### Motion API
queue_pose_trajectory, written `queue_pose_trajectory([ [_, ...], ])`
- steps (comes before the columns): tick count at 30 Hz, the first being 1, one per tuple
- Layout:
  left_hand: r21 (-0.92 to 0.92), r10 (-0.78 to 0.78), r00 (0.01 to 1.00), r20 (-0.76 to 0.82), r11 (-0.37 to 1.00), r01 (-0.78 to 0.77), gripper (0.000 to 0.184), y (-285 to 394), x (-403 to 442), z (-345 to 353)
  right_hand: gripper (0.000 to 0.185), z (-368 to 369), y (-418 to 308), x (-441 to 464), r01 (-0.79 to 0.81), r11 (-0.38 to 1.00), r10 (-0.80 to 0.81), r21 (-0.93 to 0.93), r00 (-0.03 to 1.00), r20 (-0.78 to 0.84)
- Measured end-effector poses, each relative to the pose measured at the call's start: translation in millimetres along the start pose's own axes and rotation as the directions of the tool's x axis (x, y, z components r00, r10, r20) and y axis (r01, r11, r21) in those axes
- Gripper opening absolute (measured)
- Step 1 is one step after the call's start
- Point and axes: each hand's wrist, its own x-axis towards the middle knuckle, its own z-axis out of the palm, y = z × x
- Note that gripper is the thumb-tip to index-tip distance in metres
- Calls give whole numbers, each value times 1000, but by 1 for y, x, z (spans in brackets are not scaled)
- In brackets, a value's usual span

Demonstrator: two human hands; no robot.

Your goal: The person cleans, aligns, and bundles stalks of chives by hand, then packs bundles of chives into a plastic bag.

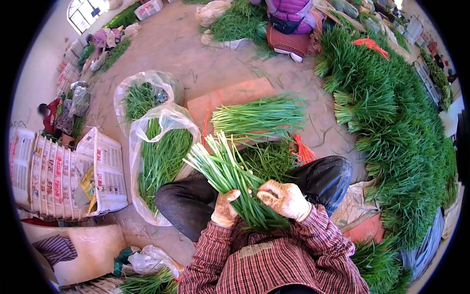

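The fingers of the left hand [225,208] were wrapped around a bunch of green stalks [234,179], its pale ends slanting up and away to the left. The fingers of the right hand [286,201] were curled against its right side; whether they pinched any stalk could not be told. Beyond the fingers lay loose stalks [259,115] on a flat board [210,101], with red ties [304,153] nearer.

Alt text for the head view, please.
The left hand holds a bunch of pale-ended green stalks, the right hand against it. Ahead, more stalks lie on a board; bagged greens sit left, a large green heap right.
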Motion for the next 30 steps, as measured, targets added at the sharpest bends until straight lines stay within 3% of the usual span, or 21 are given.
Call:
queue_pose_trajectory([
  [3, 7, -5, 999, 53, 1000, 4, 81, 4, 0, 0, 24, -17, -8, 4, 135, 976, -128, -169, 990, 51],
  [4, 39, -1, 999, 36, 999, 0, 80, 5, 0, 1, 35, -23, -8, 6, 145, 981, -149, -129, 989, -19],
  [6, 31, -17, 997, 69, 999, 15, 79, 7, -2, -1, 32, -37, -6, 10, -81, 983, 89, 166, 995, -42],
  [7, 45, -23, 995, 95, 999, 19, 79, 7, -2, -5, 30, -48, -18, 13, -218, 910, 249, 353, 967, -44],
  [9, 17, -34, 992, 121, 999, 32, 80, 5, -3, -9, 20, -61, -24, 24, -151, 953, 187, 262, 975, -120],
  [11, 62, -92, 985, 146, 995, 84, 80, 5, -2, -9, 21, -55, -16, 38, -15, 959, 56, 283, 989, -138],
  [12, 77, -96, 981, 171, 994, 83, 80, 2, 0, -13, 25, -55, -20, 43, 97, 980, -74, 175, 988, -135],
  [13, 78, -97, 980, 175, 993, 85, 80, 2, 1, -11, 29, -52, -32, 48, 20, 981, -2, 195, 996, -90],
  [15, 128, -77, 960, 271, 991, 44, 79, 3, 1, -5, 31, -42, -37, 58, 5, 971, 2, 239, 1000, -29],
  [16, 133, -86, 955, 283, 990, 50, 79, 4, 1, -3, 30, -37, -32, 62, 63, 983, -58, 172, 998, -34],
  [21, 62, -78, 969, 235, 996, 65, 78, 3, -4, -10, 21, -37, -27, 66, -5, 957, 4, 290, 1000, 5],
  [23, 27, -24, 984, 179, 999, 20, 79, 5, -6, -3, 17, -46, -26, 66, -91, 843, 94, 530, 995, 22],
  [25, 28, -9, 972, 234, 1000, 2, 78, 4, -3, -8, 17, -57, -24, 69, 15, 813, 73, 582, 989, -127],
  [27, 17, -53, 976, 213, 999, 51, 78, 4, -6, -9, 17, -64, -22, 72, -9, 894, 117, 448, 970, -214],
  [29, 22, -86, 965, 246, 996, 83, 78, 4, -5, -9, 19, -65, -17, 74, 27, 902, 67, 431, 977, -201],
  [30, -5, -97, 972, 216, 995, 100, 76, 2, -6, -10, 22, -65, -17, 74, -48, 824, 78, 565, 997, -29],
])
